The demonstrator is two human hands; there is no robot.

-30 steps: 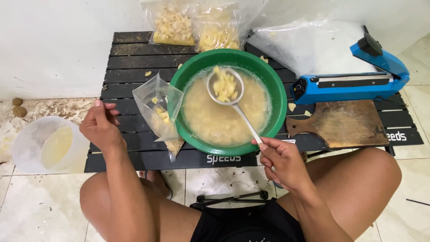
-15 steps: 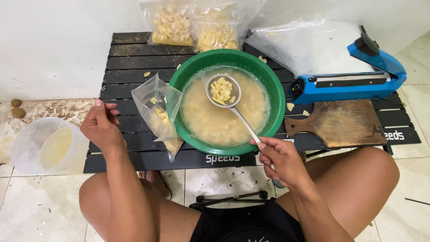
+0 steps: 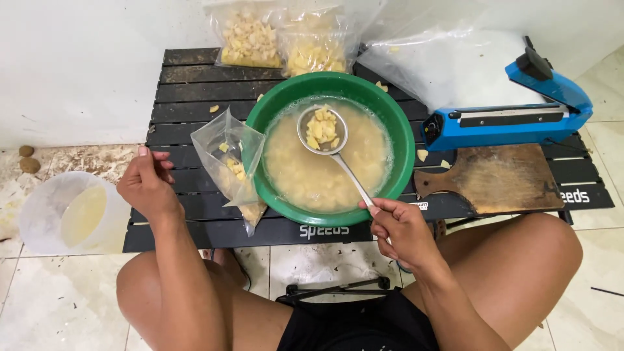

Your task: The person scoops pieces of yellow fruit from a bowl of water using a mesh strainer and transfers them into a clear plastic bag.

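My right hand (image 3: 403, 229) grips the handle of a metal skimmer ladle (image 3: 323, 129) that holds yellow chunks above the cloudy liquid in a green bowl (image 3: 396, 123). The bowl sits on a low black slatted table (image 3: 195, 84). My left hand (image 3: 148, 184) pinches the edge of a clear plastic bag (image 3: 227, 156), held open beside the bowl's left rim with a few yellow pieces inside.
Two filled clear bags (image 3: 279, 40) lean against the wall behind the bowl. A blue heat sealer (image 3: 513, 117) and a wooden board (image 3: 497, 179) lie to the right. A white tub (image 3: 65, 211) with pale liquid stands on the tiled floor to the left.
The ladle has shifted slightly left over the bowl, still loaded with chunks. My left hand keeps the bag in the same place.
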